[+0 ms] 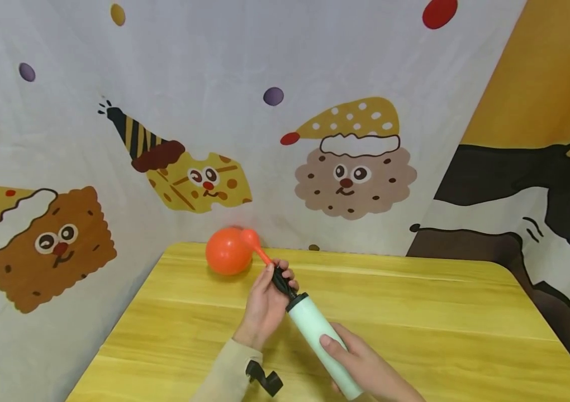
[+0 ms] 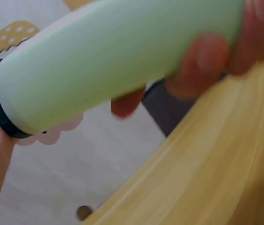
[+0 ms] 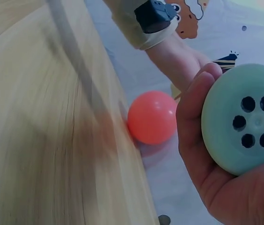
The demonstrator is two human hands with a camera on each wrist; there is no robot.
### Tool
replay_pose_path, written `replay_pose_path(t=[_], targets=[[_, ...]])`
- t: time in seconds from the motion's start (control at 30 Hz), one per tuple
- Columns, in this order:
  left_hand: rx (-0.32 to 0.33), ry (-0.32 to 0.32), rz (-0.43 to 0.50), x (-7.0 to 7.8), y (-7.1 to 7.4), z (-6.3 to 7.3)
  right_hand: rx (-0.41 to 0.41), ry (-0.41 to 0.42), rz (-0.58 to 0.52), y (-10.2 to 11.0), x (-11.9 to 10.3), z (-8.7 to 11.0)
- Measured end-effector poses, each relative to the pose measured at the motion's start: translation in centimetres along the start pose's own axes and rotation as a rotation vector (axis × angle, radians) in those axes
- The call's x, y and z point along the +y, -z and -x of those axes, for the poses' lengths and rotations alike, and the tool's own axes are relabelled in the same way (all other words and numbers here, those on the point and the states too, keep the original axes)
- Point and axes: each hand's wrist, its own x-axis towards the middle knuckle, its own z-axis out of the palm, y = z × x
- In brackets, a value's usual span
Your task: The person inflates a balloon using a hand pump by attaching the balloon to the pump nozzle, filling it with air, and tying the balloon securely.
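1. Inside the right hand [image 1: 362, 357], gripped snugly: mint pump [image 1: 312, 328], long axis diagonal, black nozzle [image 1: 281, 282] aimed forward-left.
2. Just ahead of that grip, left hand [image 1: 264, 310] pinches the nozzle, small orange balloon [image 1: 250, 239] poking past its fingertips.

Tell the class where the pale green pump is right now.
In the head view, the pale green pump is low, just right of centre, over the wooden table; the right hand grips its body, the left hand its black front end.

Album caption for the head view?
Right hand grips a green pump, left hand its black nozzle, near an orange balloon.
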Motion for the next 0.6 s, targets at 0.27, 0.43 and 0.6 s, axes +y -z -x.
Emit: replay_pose_path(t=[0.27, 0.43, 0.6], targets=[[0.201, -0.103, -0.226, -1.5, 0.3, -0.2, -0.026, 0.001, -0.022, -0.6, 0.2, 0.3], [0.404, -0.224, -0.474, -2.0, 0.3, -1.3, -0.002, -0.007, -0.009, -1.4, 0.7, 0.6], [0.486, -0.312, -0.502, 0.0, -0.1, -2.4, 0.022, -0.027, 0.038, -1.3, 1.3, 2.1]])
